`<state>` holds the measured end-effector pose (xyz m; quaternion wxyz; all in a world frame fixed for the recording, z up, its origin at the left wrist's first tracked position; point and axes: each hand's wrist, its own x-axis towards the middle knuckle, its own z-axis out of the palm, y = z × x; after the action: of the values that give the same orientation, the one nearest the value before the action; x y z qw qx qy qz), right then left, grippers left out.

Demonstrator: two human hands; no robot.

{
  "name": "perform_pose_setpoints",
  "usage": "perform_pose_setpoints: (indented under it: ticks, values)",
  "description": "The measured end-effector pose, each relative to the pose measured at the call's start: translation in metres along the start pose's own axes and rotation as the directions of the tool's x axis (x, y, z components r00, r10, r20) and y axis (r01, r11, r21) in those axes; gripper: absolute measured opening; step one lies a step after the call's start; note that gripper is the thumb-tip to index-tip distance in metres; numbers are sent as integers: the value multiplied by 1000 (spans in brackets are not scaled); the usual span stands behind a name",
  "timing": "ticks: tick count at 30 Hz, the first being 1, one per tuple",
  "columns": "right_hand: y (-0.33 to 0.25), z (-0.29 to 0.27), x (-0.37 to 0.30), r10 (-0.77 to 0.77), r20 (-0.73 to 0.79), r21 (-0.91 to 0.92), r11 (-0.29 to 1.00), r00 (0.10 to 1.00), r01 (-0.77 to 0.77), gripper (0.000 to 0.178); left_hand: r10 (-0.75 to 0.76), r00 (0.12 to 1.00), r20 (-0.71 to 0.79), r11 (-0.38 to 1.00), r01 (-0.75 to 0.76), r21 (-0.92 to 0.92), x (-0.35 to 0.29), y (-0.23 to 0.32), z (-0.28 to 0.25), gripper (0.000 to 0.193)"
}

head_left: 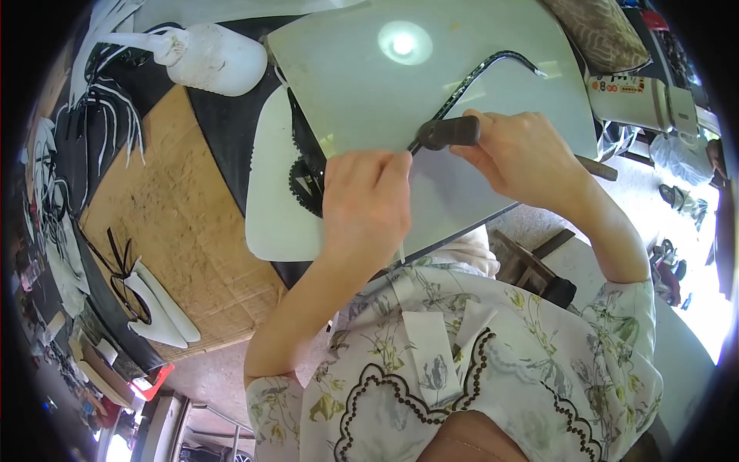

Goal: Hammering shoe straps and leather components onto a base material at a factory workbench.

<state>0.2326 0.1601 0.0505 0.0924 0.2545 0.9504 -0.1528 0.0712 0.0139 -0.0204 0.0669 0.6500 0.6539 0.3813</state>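
Note:
My left hand [366, 189] is closed, fingers curled down, on a black narrow strip [469, 79] that lies across the pale work slab. The strip's far part curves right and ends in a whitish tip. My right hand [523, 158] grips what looks like a hammer [448, 132], its dark rounded head over the strip just right of my left hand. Left of my left hand lies a black piece with a toothed edge [305, 187], partly hidden by that hand. It rests on a white rounded board [265, 185]. What my left fingertips pinch is hidden.
A white squeeze bottle [219, 60] lies at the upper left, near bundled black and white strips [108, 115]. Stained cardboard [177, 223] covers the left side, with white pieces [158, 304] on it. A white cup-like container [630, 100] and patterned cushion [600, 35] sit far right.

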Motion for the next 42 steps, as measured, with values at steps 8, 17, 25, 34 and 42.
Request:
perform_pose_setpoints:
  ticks: [8,17,25,34,42]
  values:
    - [5,1,-3,-8,-97,55,998,995,13,36,0,1000,-5,999,0,-41,6,-2,4,19]
    - [-15,-13,2,6,-24,-74,997,1000,-8,34,235,971,45,943,-239,234,1,1,7,26]
    - [0,5,2,-49,-52,42,998,997,51,36,258,965,45,932,-261,253,0,0,6,27]
    - [1,7,-2,-24,-35,58,998,999,26,35,192,981,29,974,-194,117,-9,-4,-4,29]
    - [-12,-12,10,-156,-187,39,985,970,166,29,307,952,20,929,-304,210,-10,-7,-1,28]
